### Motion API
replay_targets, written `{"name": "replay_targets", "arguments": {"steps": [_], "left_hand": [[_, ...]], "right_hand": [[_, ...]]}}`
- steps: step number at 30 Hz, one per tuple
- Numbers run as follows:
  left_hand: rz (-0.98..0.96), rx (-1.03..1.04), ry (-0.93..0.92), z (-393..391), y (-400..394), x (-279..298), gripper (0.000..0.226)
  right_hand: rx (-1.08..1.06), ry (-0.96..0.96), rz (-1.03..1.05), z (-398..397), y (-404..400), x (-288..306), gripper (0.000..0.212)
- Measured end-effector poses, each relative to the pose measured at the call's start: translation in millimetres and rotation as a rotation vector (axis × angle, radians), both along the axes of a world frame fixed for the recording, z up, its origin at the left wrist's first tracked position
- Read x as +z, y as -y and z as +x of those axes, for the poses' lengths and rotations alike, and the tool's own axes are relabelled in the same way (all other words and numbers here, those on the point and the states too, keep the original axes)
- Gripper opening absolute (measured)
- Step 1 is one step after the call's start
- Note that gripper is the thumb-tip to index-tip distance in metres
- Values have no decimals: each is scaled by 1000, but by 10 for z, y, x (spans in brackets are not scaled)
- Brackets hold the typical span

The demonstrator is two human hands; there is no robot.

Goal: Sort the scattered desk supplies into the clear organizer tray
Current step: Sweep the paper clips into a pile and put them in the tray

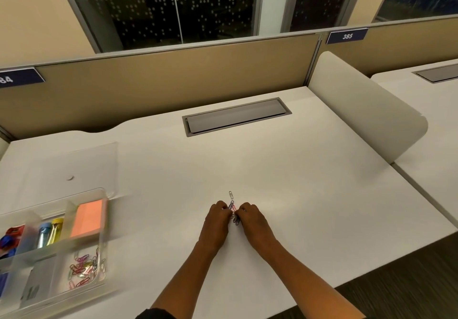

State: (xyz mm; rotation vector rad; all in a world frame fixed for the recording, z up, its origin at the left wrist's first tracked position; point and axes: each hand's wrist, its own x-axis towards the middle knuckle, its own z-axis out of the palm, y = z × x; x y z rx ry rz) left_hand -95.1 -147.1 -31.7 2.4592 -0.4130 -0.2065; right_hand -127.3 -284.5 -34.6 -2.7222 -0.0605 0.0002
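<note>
While both hands, left hand [218, 215] and right hand [250, 215], curl together around a small heap of loose paper clips [234, 213] mid-table, one silver clip [231, 194] lies just beyond the fingers. Thin clips could slip out and scatter during lifting. Well apart to the left sits the clear organizer tray [105, 234], already holding clips, sticky notes [88, 218] and highlighters [50, 234]. Nothing blocks the path across the table [309, 182].

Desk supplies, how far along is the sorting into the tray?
Mostly done: the tray already holds an orange pad, markers and a heap of sorted clips. In hand: both hands, left and right, are gathering the last clips. Left: one loose clip beyond them, then carrying these over.
</note>
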Motion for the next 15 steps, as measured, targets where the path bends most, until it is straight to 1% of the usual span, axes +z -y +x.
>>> {"name": "replay_targets", "arguments": {"steps": [1, 3, 5, 6, 8, 12, 15], "left_hand": [[45, -10, 49, 0, -15, -3, 15], [116, -34, 123, 2, -40, 6, 15], [125, -27, 129, 15, -45, 36, 18], [125, -28, 123, 22, -43, 46, 18], [101, -25, 102, 36, -52, 65, 18], [-79, 70, 39, 36, -108, 110, 14], [-317, 247, -82, 13, -136, 186, 15]], "right_hand": [[0, 7, -35, 16, 14, -30, 8], [-3, 41, -67, 33, 14, -18, 10], [-20, 18, -27, 65, 3, 48, 10], [-40, -17, 9, 82, -1, 93, 14], [-109, -68, 124, 118, 15, 152, 20], [-265, -40, 400, 109, 52, 151, 15], [-390, -28, 619, 92, 38, 234, 12]]}}
